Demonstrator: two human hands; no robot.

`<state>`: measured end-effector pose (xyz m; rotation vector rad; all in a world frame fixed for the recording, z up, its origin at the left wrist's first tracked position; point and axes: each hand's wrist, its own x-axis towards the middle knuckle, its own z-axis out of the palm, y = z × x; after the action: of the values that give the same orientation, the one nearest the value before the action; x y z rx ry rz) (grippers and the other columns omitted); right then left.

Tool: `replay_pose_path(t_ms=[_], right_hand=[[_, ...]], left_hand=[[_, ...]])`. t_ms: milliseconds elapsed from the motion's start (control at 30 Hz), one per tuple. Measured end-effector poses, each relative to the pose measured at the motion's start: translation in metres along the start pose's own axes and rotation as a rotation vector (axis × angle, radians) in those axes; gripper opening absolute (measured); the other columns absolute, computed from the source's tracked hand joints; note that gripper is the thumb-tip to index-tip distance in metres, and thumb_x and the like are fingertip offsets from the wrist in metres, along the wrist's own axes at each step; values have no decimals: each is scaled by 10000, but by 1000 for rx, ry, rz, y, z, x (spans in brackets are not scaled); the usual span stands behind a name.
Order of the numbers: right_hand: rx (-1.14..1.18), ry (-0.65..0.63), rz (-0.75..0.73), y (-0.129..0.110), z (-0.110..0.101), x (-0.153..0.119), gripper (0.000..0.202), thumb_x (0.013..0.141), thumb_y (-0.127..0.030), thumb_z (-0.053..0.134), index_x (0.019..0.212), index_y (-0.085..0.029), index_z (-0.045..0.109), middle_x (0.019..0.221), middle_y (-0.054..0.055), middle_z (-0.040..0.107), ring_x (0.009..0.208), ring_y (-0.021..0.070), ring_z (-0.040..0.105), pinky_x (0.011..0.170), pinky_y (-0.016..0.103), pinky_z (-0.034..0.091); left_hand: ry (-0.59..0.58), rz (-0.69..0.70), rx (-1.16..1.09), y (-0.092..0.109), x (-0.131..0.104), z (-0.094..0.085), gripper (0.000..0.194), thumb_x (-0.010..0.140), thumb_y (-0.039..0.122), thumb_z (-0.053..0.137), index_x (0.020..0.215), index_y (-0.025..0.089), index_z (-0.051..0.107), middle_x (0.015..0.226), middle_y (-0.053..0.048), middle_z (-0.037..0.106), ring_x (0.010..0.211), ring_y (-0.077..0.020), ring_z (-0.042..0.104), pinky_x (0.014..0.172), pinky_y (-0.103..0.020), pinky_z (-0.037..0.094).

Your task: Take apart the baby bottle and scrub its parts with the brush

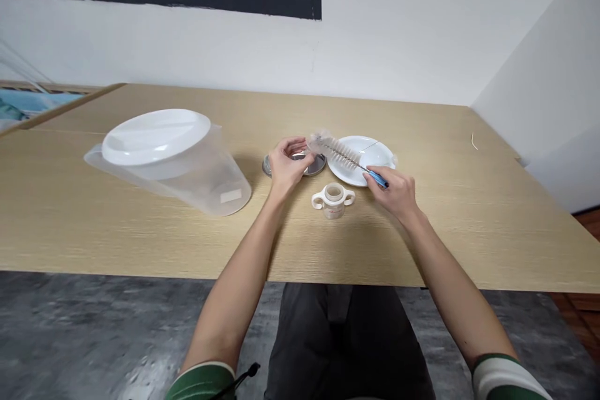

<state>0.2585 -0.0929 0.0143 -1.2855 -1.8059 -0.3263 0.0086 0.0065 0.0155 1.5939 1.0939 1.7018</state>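
My right hand point(394, 190) is closed around the blue handle of a bottle brush point(344, 153), its white bristles pointing left over a white dish. Curled fingers of my left hand point(291, 165) meet at the brush's tip, above a round metal dish point(316, 167). Something small and pale seems to be pinched there, but I cannot make it out. Closer to me, a small clear baby bottle point(334, 207) stands upright with a white two-handled collar and no lid on it; neither hand touches it.
A large translucent pitcher point(187, 178) with a white lid stands on the left of the wooden table point(469, 225). The white dish point(375, 153) lies behind the bottle. A thin pale strip point(474, 141) lies far right. A wall and a dark window frame rise behind.
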Motion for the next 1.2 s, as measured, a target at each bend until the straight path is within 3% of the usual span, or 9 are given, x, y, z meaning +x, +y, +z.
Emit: replay_pose_path(t_ms=[233,333,433,533,667,867,1033,1200], right_hand=[[-157,-15,43,12,-1,0,279,975,-401,581,1032,-217,784,955,47,815,795,174,758,618,257,464],[-154,71,163,15,-3,3,294,965,-415,578,1033,-215,781,983,69,810,833,202,759,632,272,483],[-9,146,242,10,-7,7,294,944,-438,593,972,-208,774,948,70,807,802,205,753,674,296,531],[118,129,225,2,-11,10,291,924,-451,607,935,-208,768,898,60,804,698,186,727,644,302,548],[184,73,171,-5,-9,7,263,921,-425,617,922,-212,770,918,55,808,730,187,743,663,295,564],[65,9,102,1,0,2,251,947,-401,603,970,-226,782,929,38,813,800,188,764,671,272,538],[-40,67,164,10,-2,4,276,950,-405,592,994,-214,788,992,68,811,833,207,766,712,286,545],[116,107,216,5,-7,8,278,930,-426,602,955,-213,779,941,65,809,769,200,753,695,303,568]], left_hand=[[-20,39,24,-1,-1,1,440,655,255,858,1041,159,671,1032,-98,760,946,-221,748,917,-386,625],[-21,64,19,0,-2,2,456,662,256,860,1065,164,669,1056,-103,758,966,-225,744,928,-392,620],[-28,86,21,2,-3,2,473,658,255,861,1082,173,669,1073,-98,759,991,-230,739,954,-404,609],[-29,76,22,4,-4,2,472,659,265,864,1078,175,666,1075,-99,757,1015,-238,734,980,-421,596],[-4,49,3,2,-2,1,502,636,288,888,1068,176,658,1063,-106,756,1007,-245,734,959,-428,602],[-33,34,-29,0,-1,1,505,636,285,885,1067,184,642,1030,-95,759,964,-234,740,926,-420,611],[-35,34,-19,5,-3,1,492,661,298,869,1078,181,635,1051,-103,751,999,-239,736,949,-419,602],[-25,44,-13,3,-3,2,517,646,307,876,1083,173,635,1066,-111,751,1017,-238,732,955,-415,598]])
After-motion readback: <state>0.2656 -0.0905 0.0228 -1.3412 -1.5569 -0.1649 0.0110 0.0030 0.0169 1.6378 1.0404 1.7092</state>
